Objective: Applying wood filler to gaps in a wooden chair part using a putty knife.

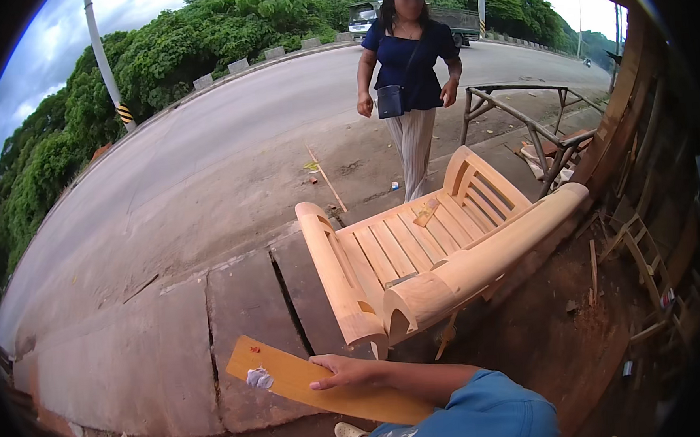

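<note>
My right hand [346,371] reaches across from the right and is closed on a flat yellowish-brown wooden board [295,373]. Its thumb lies on top of the board. The board slants down to the right and runs under my forearm. On its left end sit a whitish-grey lump [259,378] and a small reddish dab [255,350]. My left hand is not in view. Just beyond my right hand stands a pale, unpainted wooden bench [391,256] with rounded arms and a slatted seat. A small brownish piece [426,212] rests on its slats.
Facing me behind the bench is a person [407,65] in a dark blue top. A pole frame [531,122] stands at the right, near a small wooden ladder-like frame [645,258]. Gaps [289,301] run between the concrete slabs. A truck [367,20] is on the road.
</note>
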`<state>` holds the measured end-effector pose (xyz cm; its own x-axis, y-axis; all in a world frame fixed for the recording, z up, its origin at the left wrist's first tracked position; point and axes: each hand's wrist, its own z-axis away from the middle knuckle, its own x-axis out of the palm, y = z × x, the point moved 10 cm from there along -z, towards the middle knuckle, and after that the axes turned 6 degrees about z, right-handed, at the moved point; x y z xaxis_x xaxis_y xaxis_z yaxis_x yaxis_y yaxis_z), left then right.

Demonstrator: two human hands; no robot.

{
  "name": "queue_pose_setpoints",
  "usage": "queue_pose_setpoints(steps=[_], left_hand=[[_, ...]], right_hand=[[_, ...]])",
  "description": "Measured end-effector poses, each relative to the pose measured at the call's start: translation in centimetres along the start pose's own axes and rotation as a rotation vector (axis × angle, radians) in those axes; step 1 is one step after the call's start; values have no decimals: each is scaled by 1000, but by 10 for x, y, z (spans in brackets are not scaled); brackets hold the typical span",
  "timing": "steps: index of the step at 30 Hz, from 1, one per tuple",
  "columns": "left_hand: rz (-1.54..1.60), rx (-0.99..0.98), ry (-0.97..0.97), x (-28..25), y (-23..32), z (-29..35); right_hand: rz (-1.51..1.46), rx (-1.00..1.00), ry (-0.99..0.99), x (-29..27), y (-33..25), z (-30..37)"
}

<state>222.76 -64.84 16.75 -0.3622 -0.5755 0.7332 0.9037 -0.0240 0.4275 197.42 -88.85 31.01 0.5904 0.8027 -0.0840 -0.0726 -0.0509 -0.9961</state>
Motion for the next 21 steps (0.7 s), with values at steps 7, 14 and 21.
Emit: queue_pose_setpoints(steps=[7,14,21], left_hand=[[-89,-134,-184,34,59,-81],[-196,-249,-74,41,58,-147],[-291,-310,-114,113,57,-176]], right_hand=[[-180,93,237,-3,4,-19],[-125,146,374,-21,14,-24],[-47,129,461,-59,24,-46]])
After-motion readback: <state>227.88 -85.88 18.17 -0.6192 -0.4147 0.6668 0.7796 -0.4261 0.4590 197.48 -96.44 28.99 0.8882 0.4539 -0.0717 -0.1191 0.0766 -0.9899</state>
